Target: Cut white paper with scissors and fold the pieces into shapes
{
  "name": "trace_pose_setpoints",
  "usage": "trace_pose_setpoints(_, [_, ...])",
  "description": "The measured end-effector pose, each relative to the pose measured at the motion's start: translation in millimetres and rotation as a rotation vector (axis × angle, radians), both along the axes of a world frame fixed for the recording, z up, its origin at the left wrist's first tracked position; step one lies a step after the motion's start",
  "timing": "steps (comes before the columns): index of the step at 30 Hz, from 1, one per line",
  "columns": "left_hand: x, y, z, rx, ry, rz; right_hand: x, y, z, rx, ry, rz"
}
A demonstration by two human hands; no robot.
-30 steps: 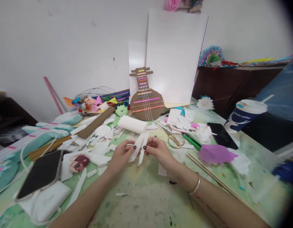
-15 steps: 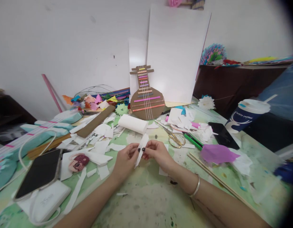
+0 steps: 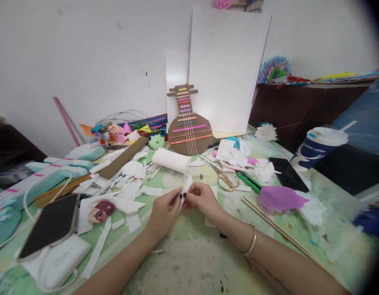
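Observation:
Both of my hands pinch one narrow white paper strip (image 3: 187, 185) above the table, its upper end pointing away from me. My left hand (image 3: 165, 209) has thumb and fingers closed on its left side. From the right, my right hand (image 3: 204, 200) grips the same strip, the two thumb tips almost touching. The fingers cover the strip's middle. Just beyond them lies a roll of white paper (image 3: 171, 160). Gold-handled scissors (image 3: 228, 180) rest to the right of my right hand, near a green cutter (image 3: 250, 182).
A cardboard lute-shaped instrument (image 3: 191, 133) leans against white boards (image 3: 229, 73) at the back. On the left are a phone (image 3: 49, 225), a white power bank (image 3: 58, 260) and paper scraps (image 3: 128, 190). Wooden sticks (image 3: 278, 229), purple paper (image 3: 281, 198) and a lidded cup (image 3: 318, 149) are on the right.
The paper strip has turned so that less of its face shows, and its lower part is narrower in view. My hands have drawn slightly closer together. The view has shifted slightly.

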State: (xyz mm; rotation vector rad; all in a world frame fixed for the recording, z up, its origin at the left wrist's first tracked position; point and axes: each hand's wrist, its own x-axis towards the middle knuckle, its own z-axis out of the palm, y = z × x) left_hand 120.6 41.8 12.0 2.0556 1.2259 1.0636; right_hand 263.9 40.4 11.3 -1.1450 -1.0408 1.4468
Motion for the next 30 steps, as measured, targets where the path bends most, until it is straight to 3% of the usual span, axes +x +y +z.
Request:
trace_pose_setpoints(4, [-1.4, -0.6, -0.6, 0.0, 0.004, -0.015, -0.7, 0.1, -0.6, 0.03, -0.064, -0.041])
trace_pose_setpoints(12, [-5.3, 3.5, -0.7, -0.222, -0.192, -0.006, 1.7, 1.6, -2.5, 0.049, -0.089, -0.035])
trace_pose_setpoints(16, [-5.0, 4.3, -2.4, -0.251, -0.235, -0.046, 2.4, 1.2, -1.1, 0.059, -0.106, -0.032])
trace_pose_setpoints(19, [-5.3, 4.3, -6.2, -0.184, -0.189, -0.045, 2.2, 0.3, -0.7, 0.084, -0.119, -0.029])
trace_pose_setpoints(24, [-5.8, 3.8, -8.1, 0.063, 0.008, 0.015, 1.1, -1.4, -1.3, 0.077, -0.092, 0.002])
trace_pose_setpoints(30, [-3.1, 0.6, -5.7, 0.243, 0.161, -0.104, 1.8, -0.9, -2.0, 0.074, -0.057, 0.013])
